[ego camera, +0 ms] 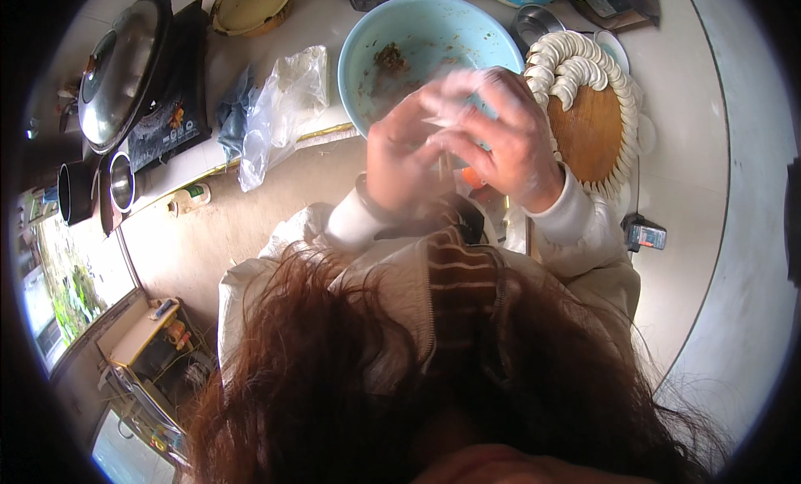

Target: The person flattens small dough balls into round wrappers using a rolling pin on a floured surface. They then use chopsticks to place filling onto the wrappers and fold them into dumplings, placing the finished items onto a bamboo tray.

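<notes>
My left hand [400,146] and my right hand [507,133] meet in front of the light-blue plastic basin [432,8], fingers curled towards each other and blurred. Something small and pale, perhaps a dumpling wrapper, shows between the fingertips; its shape is not clear. In the basin lies a clump of dark minced filling [390,57], with smears on the wall. Right of my right hand is a round wooden board [588,133], ringed by overlapping white dumplings [616,90], with a second, shorter row inside the ring at the top.
Left of the basin, a clear plastic bag [269,133] hangs over the counter edge beside a dark blue cloth [234,118]. Farther left are an induction cooker [169,130] and a lidded pan [125,71]. A yellow enamel basin [250,11] and a metal bowl [535,22] stand at the back.
</notes>
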A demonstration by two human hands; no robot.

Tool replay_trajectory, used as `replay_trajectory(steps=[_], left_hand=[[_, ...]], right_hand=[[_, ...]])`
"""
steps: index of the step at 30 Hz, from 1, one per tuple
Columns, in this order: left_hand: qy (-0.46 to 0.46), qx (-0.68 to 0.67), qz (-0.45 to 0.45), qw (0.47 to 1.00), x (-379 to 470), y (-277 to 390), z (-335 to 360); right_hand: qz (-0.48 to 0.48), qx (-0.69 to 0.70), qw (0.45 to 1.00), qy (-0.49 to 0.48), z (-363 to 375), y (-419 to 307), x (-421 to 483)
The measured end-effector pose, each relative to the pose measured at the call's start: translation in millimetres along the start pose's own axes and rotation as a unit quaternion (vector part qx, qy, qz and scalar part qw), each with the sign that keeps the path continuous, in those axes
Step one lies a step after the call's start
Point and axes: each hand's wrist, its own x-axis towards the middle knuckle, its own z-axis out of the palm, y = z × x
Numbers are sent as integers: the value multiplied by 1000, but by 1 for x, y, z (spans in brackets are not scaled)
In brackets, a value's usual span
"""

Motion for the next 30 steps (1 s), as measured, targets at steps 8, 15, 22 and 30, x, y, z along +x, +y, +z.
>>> replay_trajectory(steps=[8, 15, 22, 30], left_hand=[[2, -414, -268, 870, 0, -13, -6], [-31, -260, -189, 947, 4, 3, 1], [-62, -282, -214, 933, 5, -1, -9], [-65, -228, -165, 957, 4, -5, -6]], right_hand=[[185, 204, 957, 96, 10, 4, -24], [154, 201, 963, 93, 4, 7, -26], [89, 87, 980, 155, -4, 6, -38], [19, -8, 995, 100, -12, 10, -38]])
